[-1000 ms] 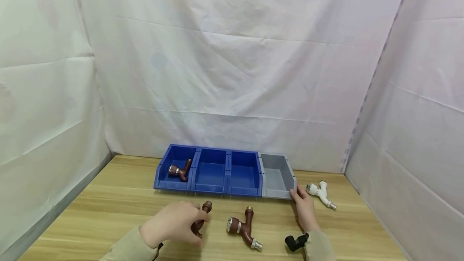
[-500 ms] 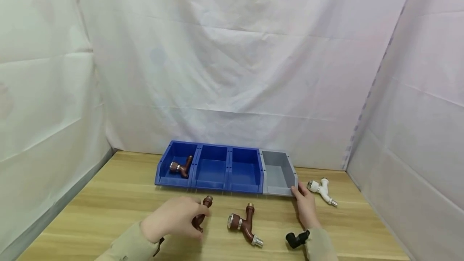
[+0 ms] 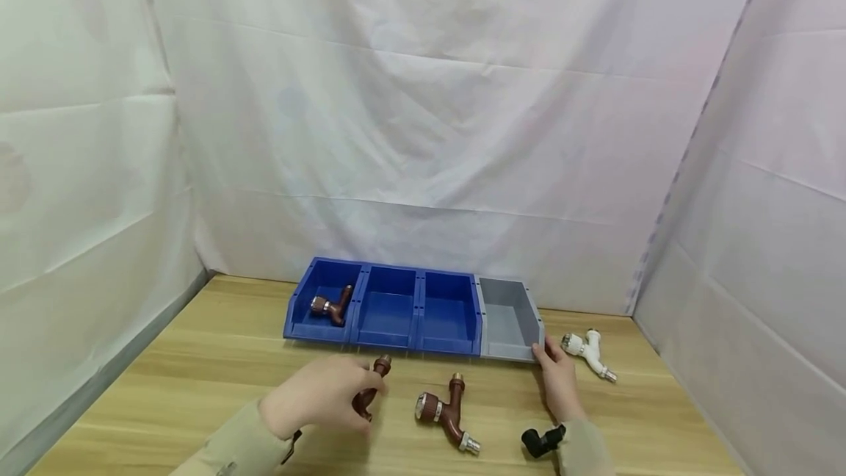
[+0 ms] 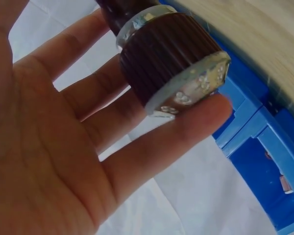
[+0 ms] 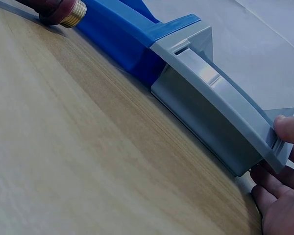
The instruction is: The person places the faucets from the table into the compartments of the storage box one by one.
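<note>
My left hand (image 3: 324, 397) holds a dark brown tap (image 3: 382, 366) over the table, partly hidden by the fingers. In the left wrist view the tap's ribbed knob (image 4: 169, 58) lies against extended fingers. My right hand (image 3: 559, 386) grips the front right corner of a grey bin (image 3: 509, 350), thumb on the rim and fingers underneath in the right wrist view. A second brown tap (image 3: 451, 411) lies on the table between the hands. Another brown tap (image 3: 337, 311) rests inside the leftmost blue bin (image 3: 317, 332).
Two more blue bins, a middle one (image 3: 383, 341) and a right one (image 3: 446, 345), stand in the row beside the grey bin. A white tap (image 3: 590, 350) lies right of it. A black elbow-shaped piece (image 3: 542, 441) is by the right cuff. White cloth (image 3: 423, 131) hangs behind the wooden table (image 3: 218, 358).
The head view has shifted slightly. Both hands keep nearly the same places, the left still with the brown tap and the right still at the grey bin's corner.
</note>
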Available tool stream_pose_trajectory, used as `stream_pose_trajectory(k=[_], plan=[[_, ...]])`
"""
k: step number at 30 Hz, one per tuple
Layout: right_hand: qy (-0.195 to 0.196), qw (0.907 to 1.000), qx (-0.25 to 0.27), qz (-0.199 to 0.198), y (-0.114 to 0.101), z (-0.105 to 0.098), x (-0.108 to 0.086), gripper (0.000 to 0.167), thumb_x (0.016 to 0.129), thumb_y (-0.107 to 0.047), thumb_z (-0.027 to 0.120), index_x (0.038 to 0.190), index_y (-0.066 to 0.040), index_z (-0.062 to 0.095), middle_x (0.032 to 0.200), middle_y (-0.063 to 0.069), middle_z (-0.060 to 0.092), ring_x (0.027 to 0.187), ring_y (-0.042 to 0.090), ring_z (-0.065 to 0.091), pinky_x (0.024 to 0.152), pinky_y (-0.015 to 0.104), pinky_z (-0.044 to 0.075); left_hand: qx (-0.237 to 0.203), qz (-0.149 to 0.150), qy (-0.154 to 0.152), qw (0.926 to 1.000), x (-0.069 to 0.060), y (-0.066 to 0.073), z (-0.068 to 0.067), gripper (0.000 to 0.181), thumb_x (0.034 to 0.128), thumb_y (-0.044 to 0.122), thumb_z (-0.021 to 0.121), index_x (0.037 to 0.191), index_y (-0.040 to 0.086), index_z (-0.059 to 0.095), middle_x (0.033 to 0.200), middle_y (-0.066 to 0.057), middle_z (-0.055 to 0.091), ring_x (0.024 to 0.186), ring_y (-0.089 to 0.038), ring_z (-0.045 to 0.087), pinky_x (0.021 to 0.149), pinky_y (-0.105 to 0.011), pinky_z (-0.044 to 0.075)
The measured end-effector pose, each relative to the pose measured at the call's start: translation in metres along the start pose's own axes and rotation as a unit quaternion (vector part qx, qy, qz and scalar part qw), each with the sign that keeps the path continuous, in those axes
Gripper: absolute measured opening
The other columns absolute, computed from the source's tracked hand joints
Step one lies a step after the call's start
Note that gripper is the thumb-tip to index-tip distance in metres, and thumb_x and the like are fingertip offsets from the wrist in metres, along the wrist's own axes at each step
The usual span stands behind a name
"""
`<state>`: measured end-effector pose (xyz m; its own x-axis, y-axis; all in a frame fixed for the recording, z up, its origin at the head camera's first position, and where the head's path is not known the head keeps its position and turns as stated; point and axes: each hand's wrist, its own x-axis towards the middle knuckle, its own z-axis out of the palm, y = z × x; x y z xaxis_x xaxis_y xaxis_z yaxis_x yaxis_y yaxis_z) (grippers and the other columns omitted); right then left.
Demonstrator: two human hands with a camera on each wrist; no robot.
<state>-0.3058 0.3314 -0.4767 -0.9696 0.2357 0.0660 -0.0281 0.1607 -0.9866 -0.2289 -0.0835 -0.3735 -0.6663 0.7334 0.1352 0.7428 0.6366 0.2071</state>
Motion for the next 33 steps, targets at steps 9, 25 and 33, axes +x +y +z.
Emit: stream_pose_trajectory(k=[9, 25, 33], plan=[[0.003, 1.0, -0.004, 0.002, -0.003, -0.005, -0.002, 0.063, 0.103, -0.022, 0.048, 0.152, 0.005, 0.019, 0.156, 0.022, 0.02, 0.143, 0.031, 0.017, 0.113, 0.042, 0.019, -0.003, 0.009, -0.011, 0.9999, 0.007, -0.001, -0.004, 0.043, 0.0656, 0.037, 0.086, 0.104, 0.022, 0.073, 0.084, 0.015, 0.054, 0.069, -0.002, 0.046, 0.06, -0.022, 0.04], [-0.001, 1.0, 0.009, 0.0, -0.003, 0.005, -0.002, 0.062, 0.103, -0.019, 0.049, 0.151, 0.007, 0.02, 0.155, 0.025, 0.021, 0.143, 0.033, 0.018, 0.113, 0.044, 0.019, 0.012, 0.009, -0.009, 0.9998, 0.003, -0.004, -0.008, 0.043, 0.0656, 0.04, 0.086, 0.103, 0.024, 0.073, 0.076, 0.016, 0.047, 0.064, -0.002, 0.041, 0.058, -0.023, 0.038], [0.005, 1.0, 0.006, 0.0, 0.0, 0.001, 0.0, 0.061, 0.103, -0.019, 0.048, 0.151, 0.005, 0.021, 0.155, 0.023, 0.022, 0.143, 0.031, 0.019, 0.113, 0.043, 0.02, 0.008, 0.008, -0.018, 0.9998, 0.008, -0.005, -0.011, 0.044, 0.0666, 0.039, 0.086, 0.105, 0.024, 0.073, 0.079, 0.015, 0.052, 0.065, -0.001, 0.043, 0.058, -0.023, 0.04]])
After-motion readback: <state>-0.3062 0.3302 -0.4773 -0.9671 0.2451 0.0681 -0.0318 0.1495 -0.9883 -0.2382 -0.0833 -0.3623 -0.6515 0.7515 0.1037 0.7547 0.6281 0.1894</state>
